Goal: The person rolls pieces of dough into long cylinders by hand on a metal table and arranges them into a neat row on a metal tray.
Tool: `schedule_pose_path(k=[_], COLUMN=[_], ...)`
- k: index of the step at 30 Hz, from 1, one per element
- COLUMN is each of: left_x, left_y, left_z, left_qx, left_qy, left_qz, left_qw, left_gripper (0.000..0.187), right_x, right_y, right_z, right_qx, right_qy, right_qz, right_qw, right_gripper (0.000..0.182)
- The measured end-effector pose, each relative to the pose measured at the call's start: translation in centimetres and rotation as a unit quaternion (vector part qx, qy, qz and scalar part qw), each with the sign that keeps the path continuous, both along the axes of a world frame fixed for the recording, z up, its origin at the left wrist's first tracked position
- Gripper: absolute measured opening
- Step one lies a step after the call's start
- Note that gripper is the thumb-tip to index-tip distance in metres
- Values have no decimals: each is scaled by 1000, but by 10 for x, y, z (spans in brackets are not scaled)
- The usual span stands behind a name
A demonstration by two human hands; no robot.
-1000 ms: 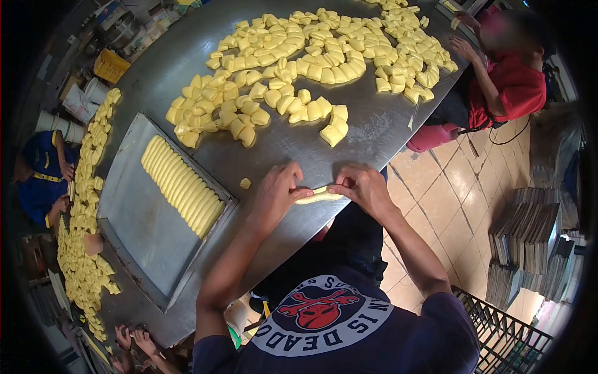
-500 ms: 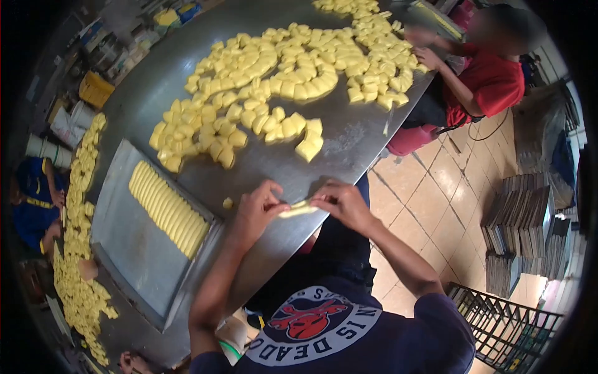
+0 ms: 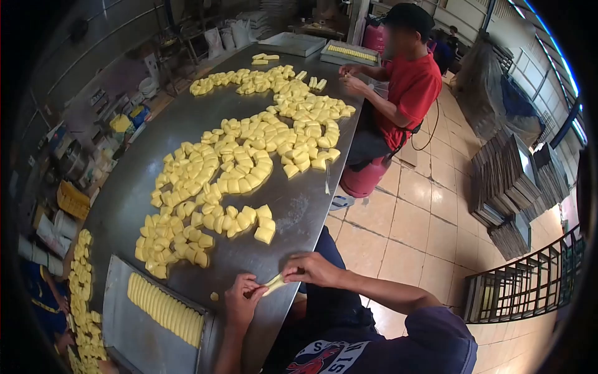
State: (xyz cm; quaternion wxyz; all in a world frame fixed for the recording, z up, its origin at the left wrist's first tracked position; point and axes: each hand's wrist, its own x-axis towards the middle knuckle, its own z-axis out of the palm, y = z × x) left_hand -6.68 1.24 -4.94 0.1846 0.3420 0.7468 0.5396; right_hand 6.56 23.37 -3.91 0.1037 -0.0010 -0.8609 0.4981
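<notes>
A short strip of pale yellow dough point(image 3: 274, 285) is stretched between my two hands, above the near edge of the metal table point(image 3: 293, 215). My left hand point(image 3: 242, 300) pinches its lower left end. Its upper right end is in the fingers of my right hand point(image 3: 308, 269). To the left of my left hand is a metal tray point(image 3: 134, 327) with a row of slim dough rolls point(image 3: 165, 308) lying side by side. A small dough scrap point(image 3: 214, 297) lies between the tray and my left hand. Beyond them spread many cut dough pieces point(image 3: 246, 168).
A person in a red shirt point(image 3: 414, 90) works at the table's far right side. Another person in blue point(image 3: 47, 299) is at the left, by more dough pieces point(image 3: 81, 274). Stacked trays point(image 3: 504, 177) and a black rack point(image 3: 529, 280) stand on the tiled floor.
My view has tilted up, bringing in the far end of the table and the trays there. My hands still hold the dough strip, now slanting more steeply up to the right.
</notes>
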Motion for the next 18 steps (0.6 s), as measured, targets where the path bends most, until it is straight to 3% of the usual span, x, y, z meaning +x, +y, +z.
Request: schedule_pose_path(k=[4,5,6,7,9,10,12,13,15,18], left_x=[-5,-5,-6,-8,-13,-12,-6,-3,5,6], left_y=[11,12,13,14,15,13,5,6,5,13], left_z=[7,7,7,9,14,7,-11,-8,0,7], left_qx=[-84,-108,-130,-126,-88,-81,-71,-70,-15,-50], left_qy=[16,97,180,183,307,312,130,135,38,59], left_qz=[-33,-31,-30,-34,11,9,9,5,49,17], left_qw=[996,989,975,974,948,947,989,988,998,997], left_gripper=[37,37,38,38,41,41,40,40,40,36], right_x=[-14,-14,-15,-16,-16,-15,-11,-9,-7,-8], right_y=[-13,-12,-11,-10,-7,-5,-5,-5,-9,-15], right_z=[-6,-5,-3,-1,10,14,4,-5,-13,-13], right_qx=[96,97,178,257,250,239,199,156,100,62], right_qy=[-26,-27,-16,-4,-30,-61,-31,-4,5,21], right_qz=[-18,-19,-48,-79,-95,-101,-75,-40,-40,-18], right_qw=[995,995,983,963,963,964,977,987,994,998], right_gripper=[27,27,31,34,36,38,38,37,35,34])
